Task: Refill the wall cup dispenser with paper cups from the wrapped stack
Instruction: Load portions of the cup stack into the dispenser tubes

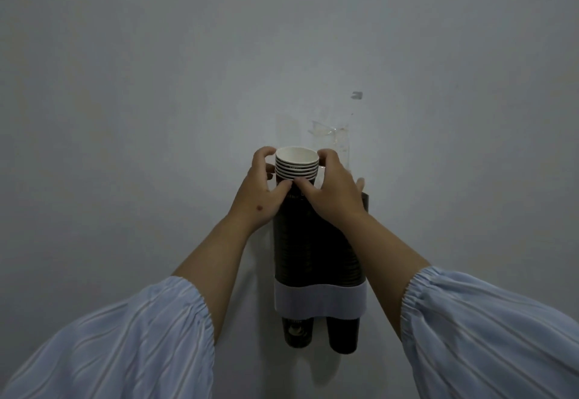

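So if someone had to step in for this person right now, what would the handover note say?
Left hand: gripping the left side of the cup stack.
Right hand: gripping its right side.
The stack's top rims stick out above the wall dispenser, in the left column; cups poke out of both bottom openings.
Done: cups mostly fed in.
Left: probably press the stack down, then let go. The wrapper is not in view.
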`<state>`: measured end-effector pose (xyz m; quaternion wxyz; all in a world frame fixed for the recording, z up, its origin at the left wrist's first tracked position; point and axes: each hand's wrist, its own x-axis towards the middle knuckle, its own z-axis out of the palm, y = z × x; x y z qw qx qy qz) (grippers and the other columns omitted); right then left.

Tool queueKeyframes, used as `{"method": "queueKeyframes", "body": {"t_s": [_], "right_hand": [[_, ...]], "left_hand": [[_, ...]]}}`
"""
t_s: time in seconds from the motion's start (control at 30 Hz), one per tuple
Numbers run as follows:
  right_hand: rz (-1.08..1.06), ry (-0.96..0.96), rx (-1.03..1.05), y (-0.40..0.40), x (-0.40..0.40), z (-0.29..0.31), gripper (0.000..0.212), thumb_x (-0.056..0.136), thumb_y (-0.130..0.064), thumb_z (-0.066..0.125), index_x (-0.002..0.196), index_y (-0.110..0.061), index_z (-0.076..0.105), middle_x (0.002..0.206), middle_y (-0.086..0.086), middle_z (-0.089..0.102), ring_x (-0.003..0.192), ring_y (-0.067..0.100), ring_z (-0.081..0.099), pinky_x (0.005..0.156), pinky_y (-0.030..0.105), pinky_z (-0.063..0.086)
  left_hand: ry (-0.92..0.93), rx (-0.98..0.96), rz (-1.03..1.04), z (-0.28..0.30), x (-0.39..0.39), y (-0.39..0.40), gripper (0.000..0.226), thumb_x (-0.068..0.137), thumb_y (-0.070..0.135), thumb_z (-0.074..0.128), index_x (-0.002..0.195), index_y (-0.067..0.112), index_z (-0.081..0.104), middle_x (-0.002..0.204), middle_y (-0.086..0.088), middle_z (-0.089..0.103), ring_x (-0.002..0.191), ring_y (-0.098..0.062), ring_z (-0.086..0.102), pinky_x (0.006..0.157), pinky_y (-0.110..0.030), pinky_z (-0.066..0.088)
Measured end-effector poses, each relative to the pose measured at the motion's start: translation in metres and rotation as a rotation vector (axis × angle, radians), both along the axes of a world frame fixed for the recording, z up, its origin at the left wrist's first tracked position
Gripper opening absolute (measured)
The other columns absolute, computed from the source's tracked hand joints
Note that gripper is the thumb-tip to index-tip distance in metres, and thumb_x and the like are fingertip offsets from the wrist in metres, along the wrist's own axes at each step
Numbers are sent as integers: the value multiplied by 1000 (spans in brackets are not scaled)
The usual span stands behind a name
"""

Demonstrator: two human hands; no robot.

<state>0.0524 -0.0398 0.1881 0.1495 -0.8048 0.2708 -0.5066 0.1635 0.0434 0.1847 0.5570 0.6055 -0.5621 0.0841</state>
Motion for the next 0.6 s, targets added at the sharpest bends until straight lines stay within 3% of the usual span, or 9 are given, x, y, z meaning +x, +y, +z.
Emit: {"method": "queueKeyframes", "body": {"t_s": [0.13,0.27,0.43,0.6], "right_hand": [[-141,198,-12,-4,2,-9,53,89,-50,49,132,-20,43,137,2,49,134,27,35,111,63,1],[-190,309,-124,-8,2,-17,45,91,-48,45,126,-20,52,140,2,44,132,26,36,113,60,5],[-197,372,-200,-11,-3,-18,39,91,-46,44,115,-18,58,119,5,59,117,27,50,112,56,15],[-157,389,-223,-11,-8,-20,36,91,-43,47,116,-19,55,119,2,60,119,26,47,111,54,17]], "left_hand": [[-66,77,57,-16,9,-2,38,90,27,56,123,14,43,120,-2,51,111,-13,47,91,-26,36],[-197,159,168,-20,16,-6,33,84,47,49,105,22,58,120,2,54,117,-20,48,102,-48,38],[-290,225,320,-24,12,-8,25,91,39,49,112,25,52,120,7,55,117,-18,47,107,-56,23],[-261,199,351,-27,8,-5,18,89,34,52,103,23,49,110,4,59,112,-21,49,108,-56,20]]}}
